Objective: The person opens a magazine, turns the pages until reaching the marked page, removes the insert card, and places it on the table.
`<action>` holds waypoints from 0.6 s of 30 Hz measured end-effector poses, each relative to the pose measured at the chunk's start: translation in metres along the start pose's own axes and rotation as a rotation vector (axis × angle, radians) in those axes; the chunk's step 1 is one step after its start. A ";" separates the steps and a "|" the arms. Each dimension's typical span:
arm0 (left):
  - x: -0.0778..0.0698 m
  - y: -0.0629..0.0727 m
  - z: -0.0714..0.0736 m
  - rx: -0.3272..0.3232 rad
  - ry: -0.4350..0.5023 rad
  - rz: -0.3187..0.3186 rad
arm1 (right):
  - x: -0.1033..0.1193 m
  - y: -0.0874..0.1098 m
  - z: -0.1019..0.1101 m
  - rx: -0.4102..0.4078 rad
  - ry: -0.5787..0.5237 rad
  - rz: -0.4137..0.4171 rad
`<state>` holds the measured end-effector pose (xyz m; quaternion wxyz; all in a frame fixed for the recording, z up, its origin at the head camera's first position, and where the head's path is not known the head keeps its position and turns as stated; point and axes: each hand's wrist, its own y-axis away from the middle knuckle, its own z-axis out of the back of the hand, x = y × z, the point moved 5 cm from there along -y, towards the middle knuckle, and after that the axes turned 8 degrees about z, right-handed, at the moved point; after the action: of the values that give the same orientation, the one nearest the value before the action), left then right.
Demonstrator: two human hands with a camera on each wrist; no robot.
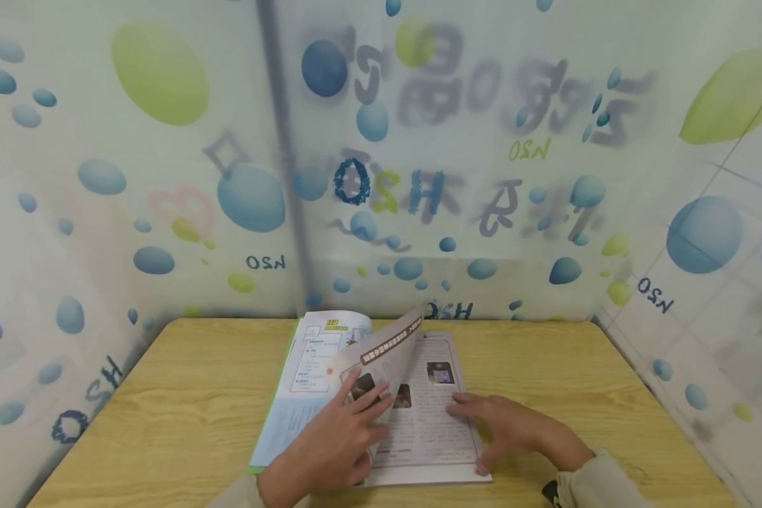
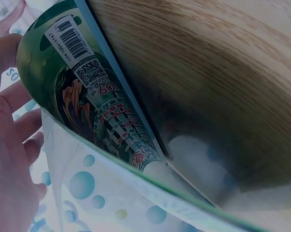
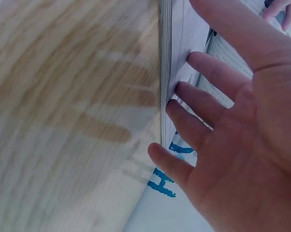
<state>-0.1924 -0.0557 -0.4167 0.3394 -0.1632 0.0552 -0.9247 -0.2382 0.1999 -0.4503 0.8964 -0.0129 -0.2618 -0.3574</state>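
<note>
An open magazine (image 1: 441, 423) lies on the table, its left side curving up. One page (image 1: 394, 346) stands lifted near the middle, with dark photos and a title bar on it. Against that page my left hand (image 1: 336, 437) lays its spread fingers. The left wrist view catches the green back cover (image 2: 51, 63) with a barcode, and the left hand (image 2: 10, 145) beside its curved edge. Along the magazine's right edge, my right hand (image 1: 508, 427) touches the paper with fingertips and thumb. Its fingers look apart and slightly bent in the right wrist view.
The wooden table (image 1: 184, 402) extends to both sides of the magazine. Behind it and at the sides hangs a pale curtain (image 1: 381, 233) with blue and green spots and mirrored lettering. A dark band (image 1: 549, 492) shows at the right wrist.
</note>
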 end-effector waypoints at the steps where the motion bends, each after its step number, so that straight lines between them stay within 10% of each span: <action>1: 0.000 0.000 0.000 -0.005 0.001 0.004 | 0.000 0.000 0.000 0.000 0.003 -0.006; 18: 0.003 0.000 -0.004 0.012 -0.069 0.087 | 0.003 -0.001 0.000 -0.010 0.049 -0.008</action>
<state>-0.1959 -0.0581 -0.4194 0.3819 -0.1907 0.0450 -0.9032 -0.2375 0.1969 -0.4489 0.9010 -0.0075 -0.2381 -0.3626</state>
